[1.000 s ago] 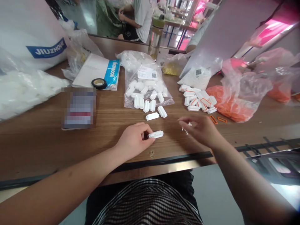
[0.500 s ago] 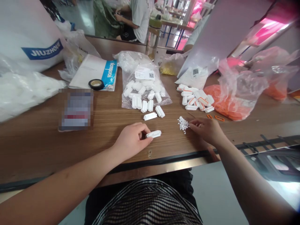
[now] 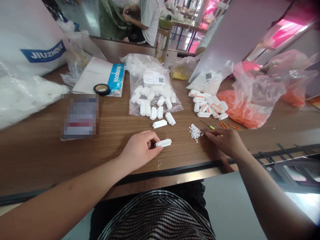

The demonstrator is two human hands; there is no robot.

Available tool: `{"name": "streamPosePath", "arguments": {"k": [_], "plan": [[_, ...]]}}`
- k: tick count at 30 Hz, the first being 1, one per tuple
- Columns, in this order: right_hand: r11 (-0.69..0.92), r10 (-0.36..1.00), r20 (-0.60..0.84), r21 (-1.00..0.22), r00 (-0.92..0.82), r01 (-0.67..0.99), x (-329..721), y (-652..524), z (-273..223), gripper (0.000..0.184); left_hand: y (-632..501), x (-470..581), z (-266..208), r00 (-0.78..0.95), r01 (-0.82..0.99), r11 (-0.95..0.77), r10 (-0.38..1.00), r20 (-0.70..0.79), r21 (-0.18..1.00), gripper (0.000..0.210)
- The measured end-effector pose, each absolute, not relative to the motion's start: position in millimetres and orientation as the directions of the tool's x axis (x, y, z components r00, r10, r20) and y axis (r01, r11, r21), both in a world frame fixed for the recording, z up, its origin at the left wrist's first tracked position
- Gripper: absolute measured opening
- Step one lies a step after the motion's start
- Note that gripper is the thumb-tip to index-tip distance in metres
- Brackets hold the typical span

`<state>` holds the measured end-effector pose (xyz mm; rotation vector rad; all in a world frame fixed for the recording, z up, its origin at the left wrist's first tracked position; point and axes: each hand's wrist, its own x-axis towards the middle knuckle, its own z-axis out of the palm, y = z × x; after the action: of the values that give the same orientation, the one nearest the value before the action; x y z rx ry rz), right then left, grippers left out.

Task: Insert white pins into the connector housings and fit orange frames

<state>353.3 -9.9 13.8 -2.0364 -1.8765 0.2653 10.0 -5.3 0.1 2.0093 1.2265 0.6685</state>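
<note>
White block in the left hand, above the near side of the desk.
Left grip pinches the white block between thumb and fingers; right hand hangs just beside a heap of tiny white pieces, near a green-handled tool. From here I cannot tell whether its grip is closed.

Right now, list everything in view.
Slotted block: one, white, front centre
Pegs: many, white, front right
Pointed tool: one, green, front right
Frames: two, orange, right
Orange-trimmed blocks: many, white, right
Loose blocks: several, white, centre
Orange-parts bags: two, clear, right
Other bags: several, clear, left, centre, back
Sack: one, white, left
Bottle: one, green lid, back
Notebook: one, white-blue, left
Tape: one, black, on notebook
Pixelated slab: one, grey, left
Table: one, brown, beneath
People: at least two, pale tops, beyond
Left hand: one, on slotted block
Right hand: one, over pointed tool
</note>
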Motion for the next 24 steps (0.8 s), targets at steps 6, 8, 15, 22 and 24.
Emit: {"name": "streamPosePath", "arguments": {"k": [6, 8, 15, 22, 24], "plan": [[-0.018, 0.998, 0.051, -0.459, 0.046, 0.888, 352, -7, 6, 0.023, -5, 10, 1, 0.418, 0.554, -0.318, 0.906, 0.073, 0.77, 0.005], [0.008, 0.998, 0.052, -0.44, 0.017, 0.898, 353, -6, 6, 0.023, -5, 10, 1, 0.419, 0.554, -0.316, 0.905, 0.071, 0.77, 0.005], [-0.017, 0.999, 0.026, -0.385, 0.029, 0.923, 341, -1, 20, 0.017, -6, 9, 1, 0.414, 0.549, -0.309, 0.908, 0.069, 0.776, 0.007], [0.356, 0.926, 0.167, -0.678, -0.338, 0.642, 262, -14, 32, 0.014, -6, 10, -1, 0.406, 0.537, -0.301, 0.911, 0.071, 0.788, 0.007], [0.438, 0.88, 0.184, -0.673, -0.438, 0.596, 243, -15, 29, 0.013, -7, 10, -1, 0.408, 0.532, -0.303, 0.91, 0.074, 0.791, 0.006]]}}
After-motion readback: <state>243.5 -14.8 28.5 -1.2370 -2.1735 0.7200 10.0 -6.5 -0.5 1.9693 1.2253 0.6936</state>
